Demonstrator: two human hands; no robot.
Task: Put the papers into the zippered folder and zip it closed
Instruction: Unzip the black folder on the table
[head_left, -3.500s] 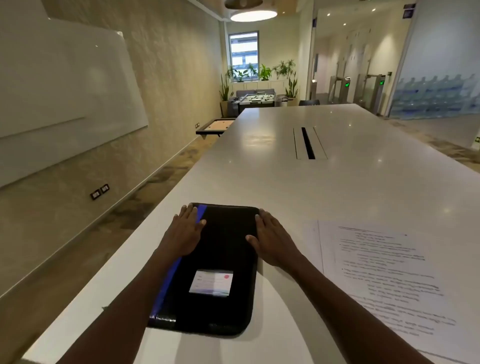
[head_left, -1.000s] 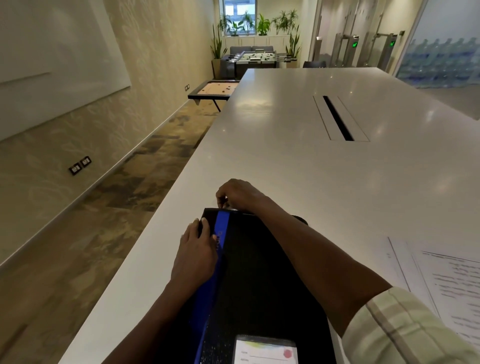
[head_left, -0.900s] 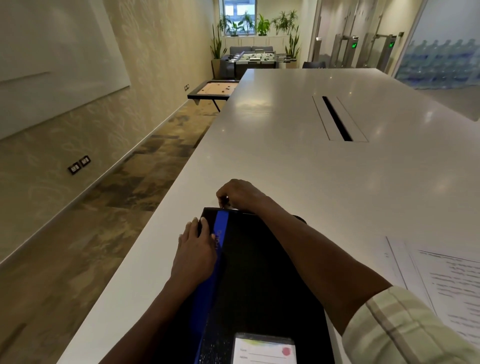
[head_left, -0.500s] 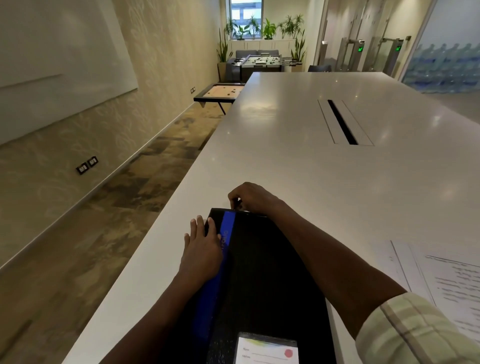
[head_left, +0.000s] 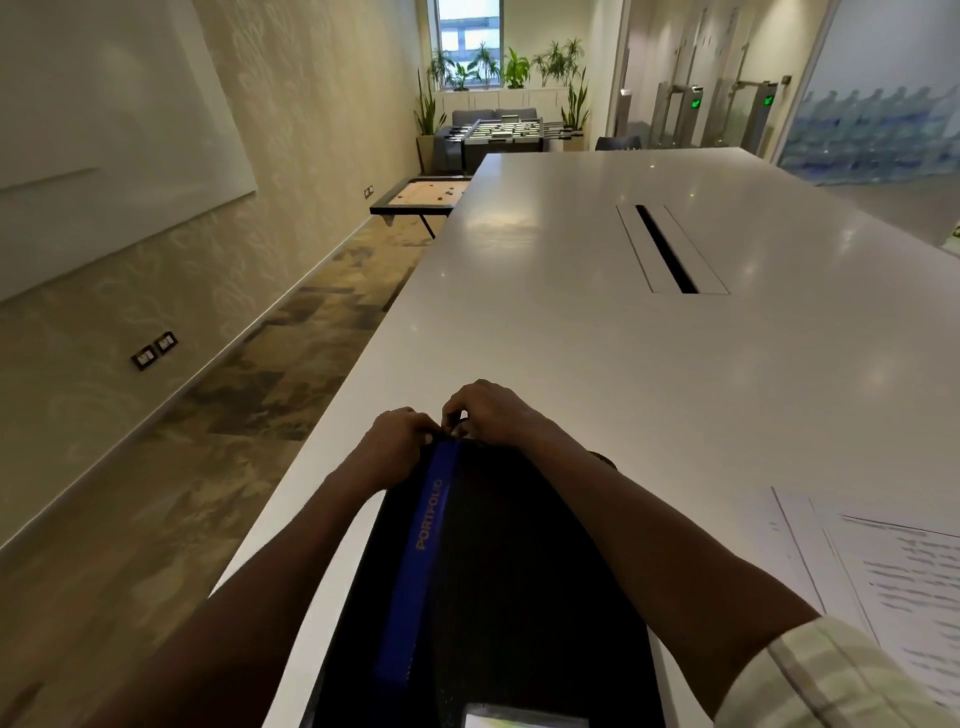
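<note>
A black zippered folder (head_left: 519, 571) with a blue stripe reading PORTFOLIO lies flat on the white table (head_left: 623, 338), running away from me. Both hands meet at its far left corner. My left hand (head_left: 395, 441) grips the corner of the folder with curled fingers. My right hand (head_left: 488, 415) pinches something small at the far edge, seemingly the zipper pull, which is mostly hidden by the fingers. The printed papers (head_left: 893, 587) lie loose on the table to the right of the folder, apart from both hands.
A dark cable slot (head_left: 667, 249) is set in the table's middle, farther away. The table's left edge runs close beside the folder, with carpeted floor below. A low game table (head_left: 421, 195) and a foosball table (head_left: 504, 132) stand far off.
My left hand has slid from lying flat on the blue stripe up to the folder's far corner and curled its fingers there, beside my right hand. My right hand stays at the far edge.
</note>
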